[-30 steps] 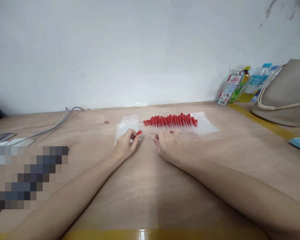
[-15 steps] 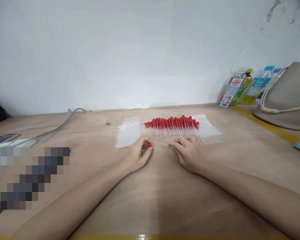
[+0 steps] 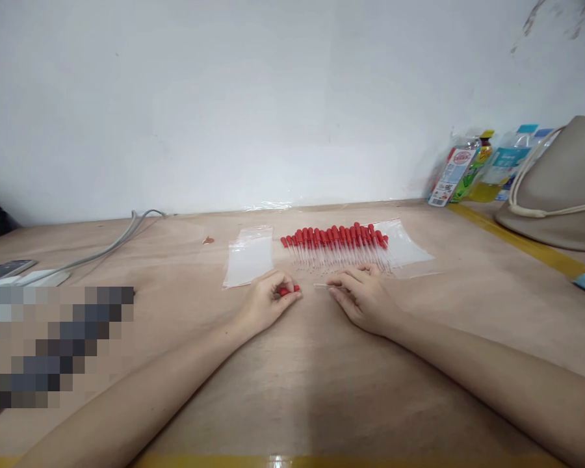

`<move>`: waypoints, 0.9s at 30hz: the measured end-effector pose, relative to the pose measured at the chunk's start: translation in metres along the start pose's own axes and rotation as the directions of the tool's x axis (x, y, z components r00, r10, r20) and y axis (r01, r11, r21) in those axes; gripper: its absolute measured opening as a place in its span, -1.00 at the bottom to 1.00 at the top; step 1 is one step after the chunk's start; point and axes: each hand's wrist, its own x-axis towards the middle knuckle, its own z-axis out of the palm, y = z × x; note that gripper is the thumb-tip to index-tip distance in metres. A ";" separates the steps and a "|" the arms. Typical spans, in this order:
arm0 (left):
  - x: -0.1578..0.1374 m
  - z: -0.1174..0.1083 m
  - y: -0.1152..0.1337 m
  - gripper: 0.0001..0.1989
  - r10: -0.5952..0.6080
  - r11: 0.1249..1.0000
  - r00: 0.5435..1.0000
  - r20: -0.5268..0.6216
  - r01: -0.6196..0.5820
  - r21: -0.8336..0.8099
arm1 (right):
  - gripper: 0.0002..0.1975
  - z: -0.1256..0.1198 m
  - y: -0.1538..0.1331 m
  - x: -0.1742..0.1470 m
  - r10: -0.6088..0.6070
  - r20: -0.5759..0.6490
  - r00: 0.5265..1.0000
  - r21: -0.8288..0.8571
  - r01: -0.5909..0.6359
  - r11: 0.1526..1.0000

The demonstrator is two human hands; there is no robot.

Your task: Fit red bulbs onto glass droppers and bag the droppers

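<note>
Your left hand (image 3: 269,298) has turned its pinched red bulb (image 3: 284,292) rightward, facing the sideways-lying clear tube (image 3: 320,286) your right hand (image 3: 368,298) pinches.

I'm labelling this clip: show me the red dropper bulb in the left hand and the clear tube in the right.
Red dropper bulb (image 3: 284,292), head view: its rounded part.
Clear tube (image 3: 321,286), head view: its exposed end.

My left hand (image 3: 267,298) and right hand (image 3: 369,300) now sit farther this side of the dropper row (image 3: 335,237), the red bulb (image 3: 283,292) turned sideways.
</note>
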 end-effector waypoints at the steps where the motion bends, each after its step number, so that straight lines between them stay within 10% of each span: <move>1: 0.000 0.000 0.000 -0.86 -0.011 1.000 1.000 -0.005 0.011 0.006 | -0.85 0.000 -0.001 0.000 0.007 -0.004 1.000 0.009 -0.007 1.000; 27: 0.003 0.001 0.000 -0.85 0.205 0.971 0.976 0.074 -0.212 0.107 | -0.79 -0.001 -0.005 0.011 -0.054 0.043 0.998 0.100 0.050 0.994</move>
